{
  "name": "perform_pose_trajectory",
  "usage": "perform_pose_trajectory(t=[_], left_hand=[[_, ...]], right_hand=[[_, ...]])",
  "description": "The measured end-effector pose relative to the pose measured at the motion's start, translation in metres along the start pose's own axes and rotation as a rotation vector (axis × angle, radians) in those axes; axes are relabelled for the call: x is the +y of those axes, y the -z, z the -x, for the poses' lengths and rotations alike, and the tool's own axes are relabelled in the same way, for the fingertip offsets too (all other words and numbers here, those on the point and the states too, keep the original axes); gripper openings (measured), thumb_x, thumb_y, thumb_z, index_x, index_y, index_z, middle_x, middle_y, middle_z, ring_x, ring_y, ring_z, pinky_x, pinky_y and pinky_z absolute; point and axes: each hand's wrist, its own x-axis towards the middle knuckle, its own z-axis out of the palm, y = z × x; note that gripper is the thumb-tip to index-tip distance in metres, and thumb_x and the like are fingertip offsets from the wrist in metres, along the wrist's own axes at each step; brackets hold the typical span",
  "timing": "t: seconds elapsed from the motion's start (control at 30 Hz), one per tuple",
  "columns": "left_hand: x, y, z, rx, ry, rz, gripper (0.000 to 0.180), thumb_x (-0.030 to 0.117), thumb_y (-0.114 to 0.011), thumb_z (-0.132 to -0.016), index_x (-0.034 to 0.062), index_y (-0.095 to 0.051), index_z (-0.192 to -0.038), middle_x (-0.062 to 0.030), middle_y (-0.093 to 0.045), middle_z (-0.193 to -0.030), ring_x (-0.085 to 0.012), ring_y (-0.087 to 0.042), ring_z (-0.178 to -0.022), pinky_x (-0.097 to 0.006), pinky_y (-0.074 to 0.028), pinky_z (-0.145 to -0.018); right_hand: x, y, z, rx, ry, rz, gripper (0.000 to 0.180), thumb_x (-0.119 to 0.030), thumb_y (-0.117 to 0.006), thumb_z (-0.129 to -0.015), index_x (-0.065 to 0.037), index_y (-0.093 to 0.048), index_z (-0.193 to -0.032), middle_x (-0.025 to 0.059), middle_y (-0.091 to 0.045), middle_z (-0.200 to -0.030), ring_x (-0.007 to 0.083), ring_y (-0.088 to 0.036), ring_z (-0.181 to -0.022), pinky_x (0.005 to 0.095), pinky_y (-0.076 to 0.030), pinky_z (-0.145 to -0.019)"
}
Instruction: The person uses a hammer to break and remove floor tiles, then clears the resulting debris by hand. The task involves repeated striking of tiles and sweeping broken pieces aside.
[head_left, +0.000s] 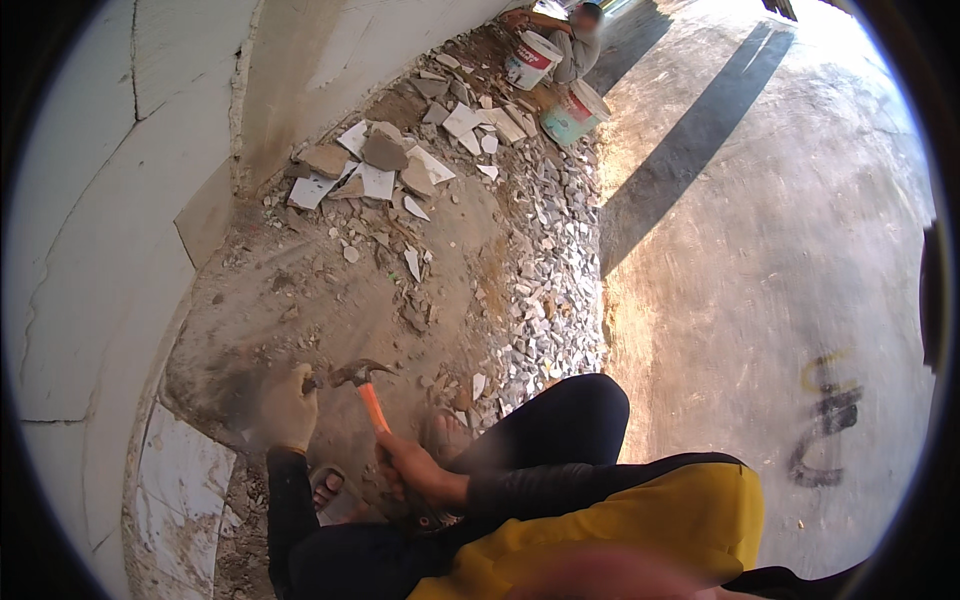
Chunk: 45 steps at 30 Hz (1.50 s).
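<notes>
My right hand (418,470), bare, is wrapped round the orange handle of a claw hammer (372,406). The hammer's dark metal head lies just to the right of my left hand (290,408), which wears a pale work glove and is closed. A short dark metal end, which looks like the butt of a chisel (312,382), sticks out of that fist toward the hammer. The glove is smeared by motion, and the rest of this tool is hidden or blurred. Beneath both hands is dusty brown ground (345,290) with small rubble.
A white panelled wall (90,250) rises at left, with a pale slab (180,490) at its foot. Broken tiles (375,180) lie heaped ahead. A strip of chippings (550,290) borders the concrete floor (740,270). Two buckets (573,115) stand near another person (578,50) at the far end.
</notes>
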Motion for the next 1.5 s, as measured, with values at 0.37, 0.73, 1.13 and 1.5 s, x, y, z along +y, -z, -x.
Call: perform_pose_trajectory(t=[0.37,0.73,1.13,1.5], left_hand=[[0.004,0.011,0.002,0.005,-0.024,-0.025,0.04,0.02,-0.078,-0.093,0.0183,-0.076,-0.133,-0.012,-0.082,-0.119,-0.036,-0.077,-0.111,-0.049,-0.059,-0.097],[0.007,0.01,0.006,-0.004,-0.032,0.045,0.038,0.014,-0.075,-0.094,0.0176,-0.076,-0.132,-0.0114,-0.082,-0.118,-0.0346,-0.077,-0.11,-0.049,-0.06,-0.095],[0.005,0.009,0.008,-0.034,-0.019,0.039,0.037,0.016,-0.076,-0.095,0.0176,-0.076,-0.131,-0.0113,-0.082,-0.117,-0.0348,-0.077,-0.109,-0.049,-0.06,-0.095],[0.009,0.016,0.008,-0.068,-0.024,-0.008,0.041,0.02,-0.077,-0.094,0.0214,-0.074,-0.135,-0.0129,-0.081,-0.116,-0.0359,-0.078,-0.107,-0.049,-0.06,-0.091]], right_hand=[[0.004,-0.008,-0.006,0.01,0.11,0.102,0.059,-0.06,-0.044,-0.117,-0.009,-0.054,-0.088,0.0019,-0.05,-0.065,0.0188,-0.052,-0.045,0.0356,-0.046,-0.045],[0.012,-0.008,-0.003,-0.04,0.005,-0.072,0.054,-0.062,-0.056,-0.113,-0.014,-0.05,-0.089,-0.0002,-0.048,-0.068,0.0153,-0.05,-0.048,0.0354,-0.045,-0.042],[0.014,-0.007,-0.004,-0.044,-0.022,-0.005,0.056,-0.063,-0.05,-0.115,-0.013,-0.051,-0.09,0.0013,-0.049,-0.066,0.0173,-0.052,-0.051,0.0349,-0.048,-0.047],[0.015,-0.007,0.0,-0.031,-0.008,0.032,0.057,-0.061,-0.052,-0.114,-0.011,-0.051,-0.088,0.003,-0.051,-0.068,0.0206,-0.055,-0.051,0.0388,-0.05,-0.048]])
